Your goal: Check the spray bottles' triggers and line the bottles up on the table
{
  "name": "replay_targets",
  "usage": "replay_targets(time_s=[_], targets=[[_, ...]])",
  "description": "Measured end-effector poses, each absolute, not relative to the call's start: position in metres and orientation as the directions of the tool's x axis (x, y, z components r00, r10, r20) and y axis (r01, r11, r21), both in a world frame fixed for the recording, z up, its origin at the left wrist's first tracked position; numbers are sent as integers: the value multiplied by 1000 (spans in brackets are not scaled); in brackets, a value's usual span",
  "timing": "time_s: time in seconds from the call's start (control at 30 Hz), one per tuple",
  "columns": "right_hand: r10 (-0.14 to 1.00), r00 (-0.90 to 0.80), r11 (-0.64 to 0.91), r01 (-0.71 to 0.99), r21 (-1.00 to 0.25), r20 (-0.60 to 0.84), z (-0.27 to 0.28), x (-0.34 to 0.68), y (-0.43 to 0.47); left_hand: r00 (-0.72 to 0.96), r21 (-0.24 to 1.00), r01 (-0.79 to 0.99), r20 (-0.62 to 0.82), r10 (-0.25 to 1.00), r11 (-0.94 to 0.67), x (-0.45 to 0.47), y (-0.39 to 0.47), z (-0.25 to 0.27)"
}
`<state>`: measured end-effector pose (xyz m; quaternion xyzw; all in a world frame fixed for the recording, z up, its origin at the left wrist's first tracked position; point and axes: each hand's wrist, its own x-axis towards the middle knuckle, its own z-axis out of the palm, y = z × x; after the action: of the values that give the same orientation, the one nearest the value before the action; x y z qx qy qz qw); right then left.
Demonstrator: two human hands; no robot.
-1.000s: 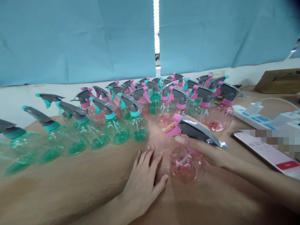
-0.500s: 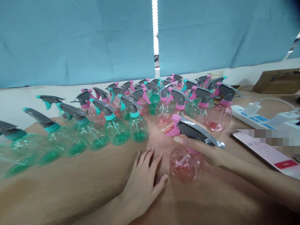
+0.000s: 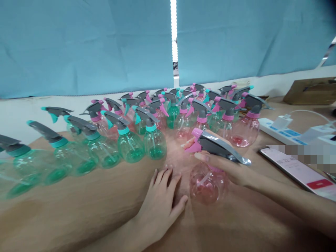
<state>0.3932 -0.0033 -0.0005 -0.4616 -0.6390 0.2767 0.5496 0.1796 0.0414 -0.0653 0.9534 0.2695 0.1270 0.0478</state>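
My right hand is wrapped round the neck and trigger of a pink spray bottle, whose grey head points left. The bottle stands on the wooden table, and part of its collar is hidden by my fingers. Just left of it, my left hand lies flat on the table with fingers spread, holding nothing. Beyond that hand stands a green spray bottle with a turquoise collar, one of a row of several green bottles reaching to the left.
Several pink and green spray bottles crowd the back, including a pink bottle on the right. A phone lies right of my right arm. Behind it are a white power strip with plugs and a cardboard box. A blue curtain hangs behind.
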Motion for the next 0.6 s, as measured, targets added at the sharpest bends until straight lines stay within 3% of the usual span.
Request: replay_targets(time_s=[0.2, 0.6], targets=[[909, 11, 403, 227, -886, 417, 1, 393, -3, 828, 156, 501, 201, 524, -851, 180, 42, -65], [913, 107, 350, 294, -890, 394, -2, 393, -5, 824, 147, 501, 219, 522, -853, 180, 41, -66]])
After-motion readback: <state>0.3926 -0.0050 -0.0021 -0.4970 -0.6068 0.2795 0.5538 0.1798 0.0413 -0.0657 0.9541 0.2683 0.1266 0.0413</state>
